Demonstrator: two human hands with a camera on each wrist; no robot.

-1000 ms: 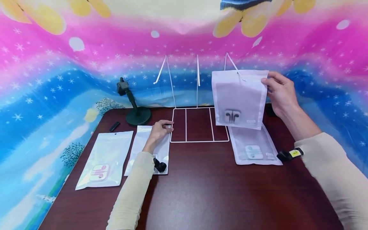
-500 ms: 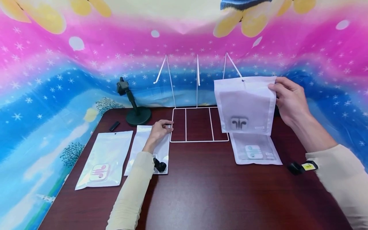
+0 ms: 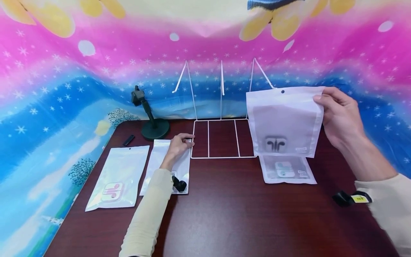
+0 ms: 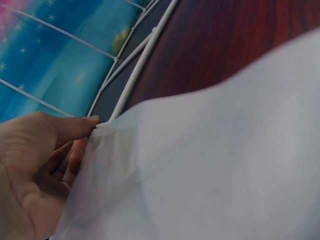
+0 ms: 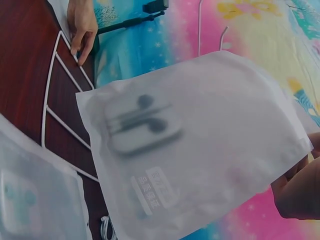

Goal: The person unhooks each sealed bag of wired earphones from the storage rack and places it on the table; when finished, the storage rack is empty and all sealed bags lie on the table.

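Note:
My right hand (image 3: 341, 117) pinches the top right corner of a frosted pouch (image 3: 284, 119), which hangs upright with a case of black earphones low inside. The pouch's punched hole shows just right of the rack's right hook (image 3: 264, 74), whose end meets the pouch's top edge in the head view. My left hand (image 3: 176, 148) grips the left side of the white wire rack (image 3: 223, 157) between thumb and fingers. Under that hand lies a white pouch (image 4: 225, 165). Another pouch (image 3: 268, 175) with mint-green earphones lies behind the held one, partly hidden.
A white pouch (image 3: 126, 167) with pink earphones lies at the left. Behind it are a small black stick (image 3: 128, 140) and a black stand (image 3: 155, 129) with a round base. The rack's left hook (image 3: 179, 78) and middle hook (image 3: 222, 78) jut forward, bare. Patterned cloth surrounds the table.
My right hand has drawn the black-earphone pouch rightward and toward me, off the right hook, whose tip earlier showed through its hole. My left hand has stayed on the rack.

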